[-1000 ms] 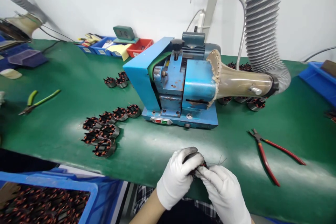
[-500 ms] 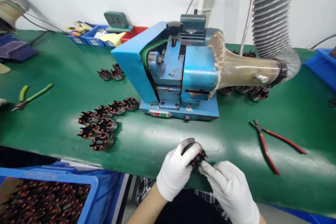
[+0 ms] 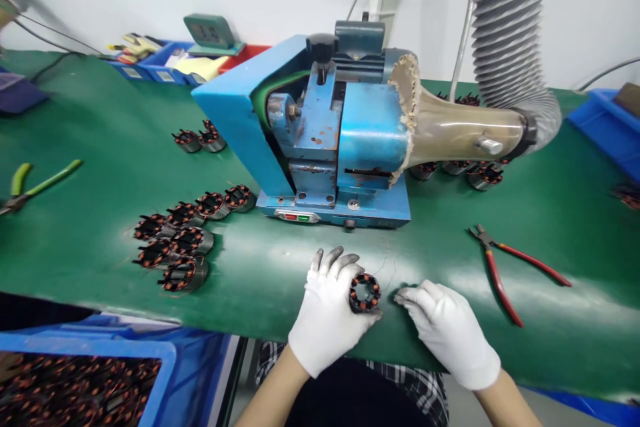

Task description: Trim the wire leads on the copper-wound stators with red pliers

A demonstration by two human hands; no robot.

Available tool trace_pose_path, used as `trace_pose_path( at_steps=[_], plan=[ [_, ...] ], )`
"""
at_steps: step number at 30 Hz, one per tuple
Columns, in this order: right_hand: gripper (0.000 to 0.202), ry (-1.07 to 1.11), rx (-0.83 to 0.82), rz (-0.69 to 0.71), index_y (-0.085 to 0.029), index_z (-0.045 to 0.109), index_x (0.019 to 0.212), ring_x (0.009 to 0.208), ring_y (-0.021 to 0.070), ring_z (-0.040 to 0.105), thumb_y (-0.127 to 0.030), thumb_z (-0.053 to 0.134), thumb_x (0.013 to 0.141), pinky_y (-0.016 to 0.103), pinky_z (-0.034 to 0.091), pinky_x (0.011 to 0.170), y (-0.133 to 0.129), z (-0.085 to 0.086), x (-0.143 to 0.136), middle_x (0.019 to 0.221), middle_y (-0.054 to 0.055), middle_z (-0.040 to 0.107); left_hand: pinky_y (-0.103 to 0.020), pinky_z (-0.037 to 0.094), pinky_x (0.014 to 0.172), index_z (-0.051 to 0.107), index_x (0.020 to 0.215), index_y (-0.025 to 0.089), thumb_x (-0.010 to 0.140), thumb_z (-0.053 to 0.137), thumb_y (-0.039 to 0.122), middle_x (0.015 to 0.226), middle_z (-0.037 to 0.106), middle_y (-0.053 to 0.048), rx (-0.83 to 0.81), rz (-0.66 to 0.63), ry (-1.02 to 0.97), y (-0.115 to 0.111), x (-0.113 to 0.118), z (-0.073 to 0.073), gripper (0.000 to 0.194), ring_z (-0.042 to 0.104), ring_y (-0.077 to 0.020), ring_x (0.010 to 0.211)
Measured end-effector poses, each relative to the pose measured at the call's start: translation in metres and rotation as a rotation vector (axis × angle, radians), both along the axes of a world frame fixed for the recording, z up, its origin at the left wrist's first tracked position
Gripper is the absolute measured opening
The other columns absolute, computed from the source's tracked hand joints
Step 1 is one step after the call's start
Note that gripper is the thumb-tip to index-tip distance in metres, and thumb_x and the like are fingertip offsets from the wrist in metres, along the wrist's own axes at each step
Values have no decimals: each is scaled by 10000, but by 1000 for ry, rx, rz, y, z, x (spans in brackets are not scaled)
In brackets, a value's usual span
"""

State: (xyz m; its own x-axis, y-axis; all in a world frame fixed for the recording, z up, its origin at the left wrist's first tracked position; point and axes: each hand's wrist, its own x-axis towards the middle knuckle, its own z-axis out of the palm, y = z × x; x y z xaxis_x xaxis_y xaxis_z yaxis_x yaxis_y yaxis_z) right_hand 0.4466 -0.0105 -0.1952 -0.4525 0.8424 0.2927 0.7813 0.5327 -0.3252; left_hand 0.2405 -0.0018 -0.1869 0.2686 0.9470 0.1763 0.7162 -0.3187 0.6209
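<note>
Near-left of the machine [image 3: 375, 130], a crate [image 3: 167, 357] holds wound cores [image 3: 75, 390]; in front, the left hand [image 3: 327, 310] clasps a ring core [image 3: 374, 293] — axis toward viewer; right hand [image 3: 445, 327] apart, fingertips pinched, contents unclear.

Green bench [image 3: 75, 240]. Back edge, left part: blue bins [image 3: 150, 72] in a row, what look like pale yellow gloves [image 3: 135, 47] at the leftmost; yellow sheet [image 3: 203, 68] across others; red bin [image 3: 246, 55] beside, partly hidden. Green clock [image 3: 209, 31] above them, display unreadable. Toward left end: purple tray [image 3: 20, 95], cut off by view; green-handled pliers [image 3: 54, 177], handles spread. Right part, back edge: large blue bin [image 3: 597, 128] with a brown slab [image 3: 630, 99] inside. Red-handled pliers [image 3: 495, 278], spread, nearer front edge. Grey ribbed hose [image 3: 513, 40] hangs over back edge.
</note>
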Motion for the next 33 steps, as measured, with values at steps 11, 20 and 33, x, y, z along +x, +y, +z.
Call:
trace_pose_path(
  at_steps=[11,20,33],
  plan=[
    [337,-41,-258,165,-154,529,1164,876,216,583,-102,379,866,360,482,767,28,26,-34,1011,92,620,-535,314,998,292,1261,182,656,673,239,1171,514,-116,32,-41,62,-4,-1,-4,717,463,-301,1129],
    [268,150,-202,44,-194,617,974,727,189,611,-126,375,880,306,490,661,7,26,6,837,50,659,-534,324,981,350,1218,186,655,686,275,1103,512,-100,-12,-12,96,-6,0,-3,661,437,-345,1141],
    [639,41,-676,214,-174,243,1387,598,172,574,-96,525,819,231,425,545,24,35,-34,728,7,644,-448,408,918,83,1392,196,623,712,364,1332,344,-150,-315,-226,4,4,4,32,1007,431,-326,1148]
  ],
)
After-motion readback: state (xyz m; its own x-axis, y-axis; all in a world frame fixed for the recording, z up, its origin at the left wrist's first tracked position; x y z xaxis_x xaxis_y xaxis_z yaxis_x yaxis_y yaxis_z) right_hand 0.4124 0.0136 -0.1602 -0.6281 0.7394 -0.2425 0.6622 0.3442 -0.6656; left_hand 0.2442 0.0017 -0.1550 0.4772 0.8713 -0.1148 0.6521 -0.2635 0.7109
